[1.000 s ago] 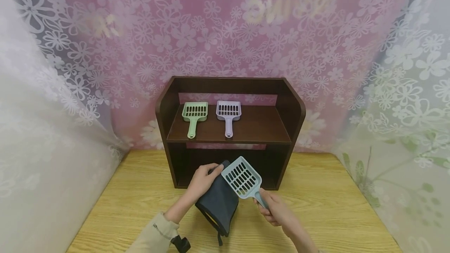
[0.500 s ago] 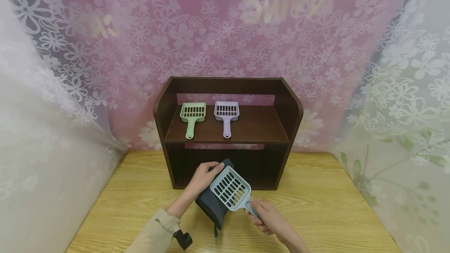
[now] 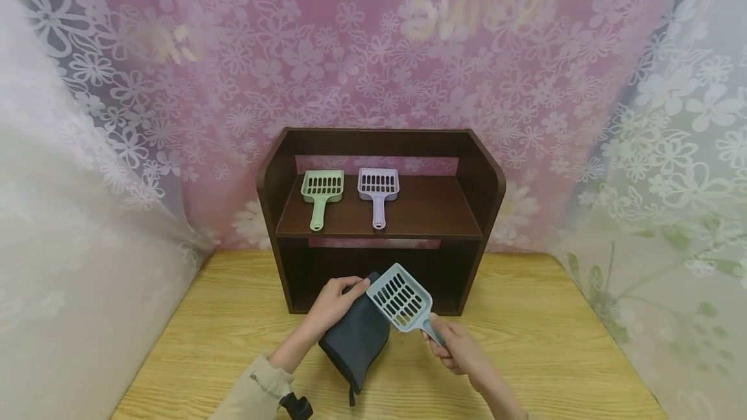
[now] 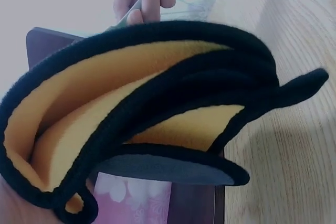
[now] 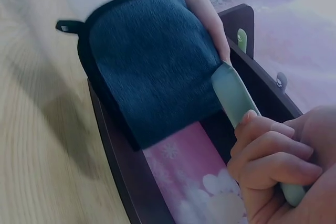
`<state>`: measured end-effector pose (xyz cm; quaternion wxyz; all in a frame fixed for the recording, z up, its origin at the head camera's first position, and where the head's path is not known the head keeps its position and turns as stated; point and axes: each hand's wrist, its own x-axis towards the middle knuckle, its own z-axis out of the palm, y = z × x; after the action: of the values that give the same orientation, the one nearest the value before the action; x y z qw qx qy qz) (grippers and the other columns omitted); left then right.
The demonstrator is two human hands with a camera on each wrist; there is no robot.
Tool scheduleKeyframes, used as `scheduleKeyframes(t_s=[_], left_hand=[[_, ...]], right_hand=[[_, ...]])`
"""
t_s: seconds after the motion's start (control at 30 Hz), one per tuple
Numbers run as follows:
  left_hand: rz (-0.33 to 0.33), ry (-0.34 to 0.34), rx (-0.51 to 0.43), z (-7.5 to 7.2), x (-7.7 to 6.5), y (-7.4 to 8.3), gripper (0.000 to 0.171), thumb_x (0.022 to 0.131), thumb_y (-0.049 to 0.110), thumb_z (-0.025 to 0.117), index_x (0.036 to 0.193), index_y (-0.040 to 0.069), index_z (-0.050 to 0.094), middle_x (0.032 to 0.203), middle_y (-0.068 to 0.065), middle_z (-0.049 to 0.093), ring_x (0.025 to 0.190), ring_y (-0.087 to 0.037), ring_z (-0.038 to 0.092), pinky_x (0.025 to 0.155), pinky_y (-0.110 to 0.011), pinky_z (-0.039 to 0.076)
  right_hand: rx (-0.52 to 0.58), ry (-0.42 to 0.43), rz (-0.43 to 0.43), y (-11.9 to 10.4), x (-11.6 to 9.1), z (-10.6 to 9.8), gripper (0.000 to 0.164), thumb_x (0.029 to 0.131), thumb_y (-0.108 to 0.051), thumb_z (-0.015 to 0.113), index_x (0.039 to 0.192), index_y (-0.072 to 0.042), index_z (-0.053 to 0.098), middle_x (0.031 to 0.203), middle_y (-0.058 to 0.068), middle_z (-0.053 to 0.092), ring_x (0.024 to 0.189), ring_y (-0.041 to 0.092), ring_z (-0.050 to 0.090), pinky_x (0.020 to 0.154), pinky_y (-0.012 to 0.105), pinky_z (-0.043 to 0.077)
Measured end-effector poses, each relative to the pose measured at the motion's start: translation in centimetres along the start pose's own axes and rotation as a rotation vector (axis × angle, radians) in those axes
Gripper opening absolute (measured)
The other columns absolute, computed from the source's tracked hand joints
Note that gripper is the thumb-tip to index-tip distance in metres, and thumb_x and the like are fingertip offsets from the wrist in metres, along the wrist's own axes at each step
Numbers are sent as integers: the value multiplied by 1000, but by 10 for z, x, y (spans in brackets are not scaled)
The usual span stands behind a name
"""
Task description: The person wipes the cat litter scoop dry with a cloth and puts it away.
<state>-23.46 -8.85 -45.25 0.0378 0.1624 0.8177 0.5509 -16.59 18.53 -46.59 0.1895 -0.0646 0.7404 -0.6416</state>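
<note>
My left hand [image 3: 334,303] grips a folded dark blue-grey cleaning cloth [image 3: 353,336] by its upper end, thumb on top. In the left wrist view, the cloth [image 4: 79,145] shows yellow inner layers, black edging and a hanging loop. My right hand [image 3: 458,347] holds a pale blue litter scoop [image 3: 400,297] by its handle, fingers curled round it. The slotted head points up and left, with its rim right at the cloth's edge close to my left thumb. From the right wrist, the scoop [image 5: 231,90] appears side-on beside the cloth [image 5: 147,66].
A dark brown two-tier shelf [image 3: 432,206] stands at the back of the wood-grain table [image 3: 525,355]. On its upper board lie a green litter scoop [image 3: 320,196] and a purple litter scoop [image 3: 379,194]. Floral curtains [image 3: 362,50] surround the table.
Over the last half second the blue scoop has moved up and right from lying over the cloth, back near its earlier place. The cloth's lower end has swung slightly left.
</note>
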Motion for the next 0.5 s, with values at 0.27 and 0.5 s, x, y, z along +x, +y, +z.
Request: scheduleKeyframes(t_s=[0.27, 0.5], left_hand=[[-26, -3, -30, -2, 2, 3, 39, 103, 37, 59, 120, 5, 73, 104, -6, 73, 88, -12, 62, 82, -32, 49], [-49, -77, -52, -6, 11, -3, 39, 101, 37, 62, 119, 4, 74, 102, -5, 72, 86, -11, 60, 80, -27, 49]], right_hand=[[-35, -88, -6, -1, -2, 1, 46, 111, -40, 36, 90, -5, 56, 59, -8, 38, 42, 0, 25, 39, 16, 22], [-107, -221, -40, -1, -4, 4, 47, 111, -36, 37, 91, -1, 60, 60, -9, 37, 43, -1, 25, 38, 15, 22]])
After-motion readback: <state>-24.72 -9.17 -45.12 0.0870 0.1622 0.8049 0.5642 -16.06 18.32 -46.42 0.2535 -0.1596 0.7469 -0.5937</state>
